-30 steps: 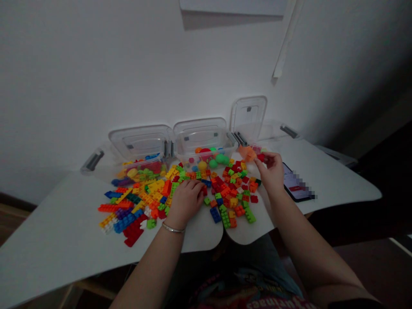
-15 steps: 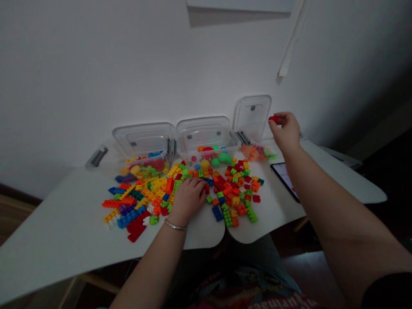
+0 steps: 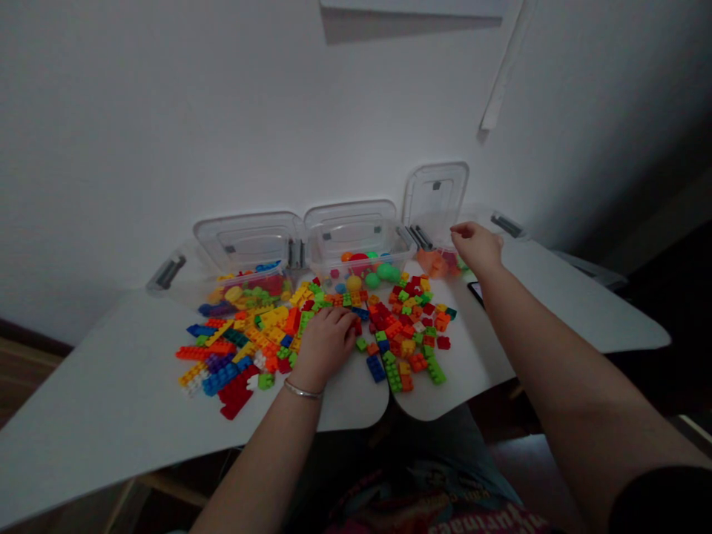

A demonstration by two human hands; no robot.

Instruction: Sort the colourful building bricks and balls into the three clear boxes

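Note:
My left hand point(image 3: 328, 343), with a bracelet at the wrist, rests in the middle of the brick pile, its fingers curled on a red brick point(image 3: 357, 325). Loose coloured bricks point(image 3: 275, 317) lie on its left, and more bricks point(image 3: 394, 328) spread out to its right. My right hand point(image 3: 477, 246) hangs over the right clear box, fingers a little apart, and no brick shows in it. Orange, red and green pieces point(image 3: 437, 263) are seen through that box's wall.
An open clear box point(image 3: 403, 256) with coloured balls and round pieces stands in the middle. On the left is another clear box of bricks point(image 3: 267, 285). Raised lids point(image 3: 437, 196) lean near the wall. A phone point(image 3: 476, 291) lies partly behind my right forearm.
My right hand has moved down and left to the right box, and the red brick it held is no longer visible in its fingers. My left hand has stayed in place.

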